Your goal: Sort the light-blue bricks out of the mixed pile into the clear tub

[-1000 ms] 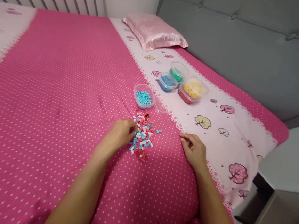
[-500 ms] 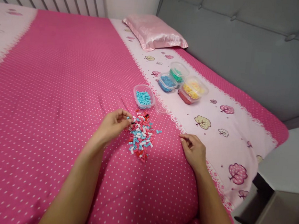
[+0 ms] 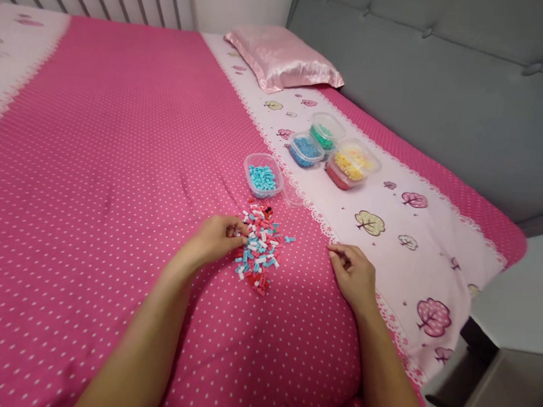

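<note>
A small heap of red, white and light-blue beads (image 3: 260,248) lies on the pink dotted bedsheet (image 3: 113,170). My left hand (image 3: 218,239) rests at the heap's left edge, fingers pinched together on its beads. My right hand (image 3: 353,275) lies on the sheet to the right of the heap, fingers curled loosely, nothing visible in them. Just beyond the heap stands an open clear tub (image 3: 263,175) holding light-blue beads.
Further right on the tree-patterned strip stand clear tubs of blue beads (image 3: 305,149), green beads (image 3: 326,131) and yellow and red beads (image 3: 352,164). A pink satin pillow (image 3: 282,57) lies by the grey padded headboard (image 3: 434,85). The bed's edge drops off at the right.
My left hand lifted from the heap with a light-blue bead pinched, then came back down to the heap's left edge. My right hand has stayed put.
</note>
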{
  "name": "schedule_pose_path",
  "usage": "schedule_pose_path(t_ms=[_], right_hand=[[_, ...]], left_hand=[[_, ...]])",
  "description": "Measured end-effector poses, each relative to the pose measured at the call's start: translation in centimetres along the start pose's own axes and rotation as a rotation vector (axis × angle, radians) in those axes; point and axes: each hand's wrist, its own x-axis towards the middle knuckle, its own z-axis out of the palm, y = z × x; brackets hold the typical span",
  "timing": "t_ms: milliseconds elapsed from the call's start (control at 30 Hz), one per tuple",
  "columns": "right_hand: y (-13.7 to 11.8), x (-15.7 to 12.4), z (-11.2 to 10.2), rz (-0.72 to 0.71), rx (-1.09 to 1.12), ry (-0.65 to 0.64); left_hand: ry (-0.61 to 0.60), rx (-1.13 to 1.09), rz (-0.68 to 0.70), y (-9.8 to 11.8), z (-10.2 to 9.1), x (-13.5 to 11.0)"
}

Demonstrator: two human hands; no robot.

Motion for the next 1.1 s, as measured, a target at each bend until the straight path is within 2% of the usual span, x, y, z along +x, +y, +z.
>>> schedule_pose_path(t_ms=[67,167,267,700,767,867,1000,1100], right_hand=[[0.0,0.0,0.0,0.000,0.003,-0.001],[0.1,0.0,0.0,-0.002,0.003,-0.004],[0.1,0.0,0.0,0.001,-0.001,-0.002],[0.0,0.0,0.0,0.000,-0.002,0.002],[0.0,0.0,0.0,0.003,0.001,-0.001],[-0.1,0.0,0.0,0.012,-0.001,-0.005],[0.0,0.0,0.0,0.007,-0.004,-0.001],[0.0,0.0,0.0,0.003,-0.010,-0.003]], left_hand=[[-0.036,0.143,0.011,-0.1,0.3,0.2],[-0.012,0.334,-0.009,-0.2,0.2,0.3],[-0.049,0.435,-0.011,-0.1,0.1,0.4],[-0.002,0.379,0.016,-0.4,0.6,0.3],[0.050,0.263,0.013,-0.4,0.5,0.4],[0.100,-0.107,0.000,-0.1,0.1,0.3],[-0.012,-0.772,-0.100,1.0,-0.4,-0.2],[-0.055,-1.132,-0.219,1.9,-1.0,-0.5]])
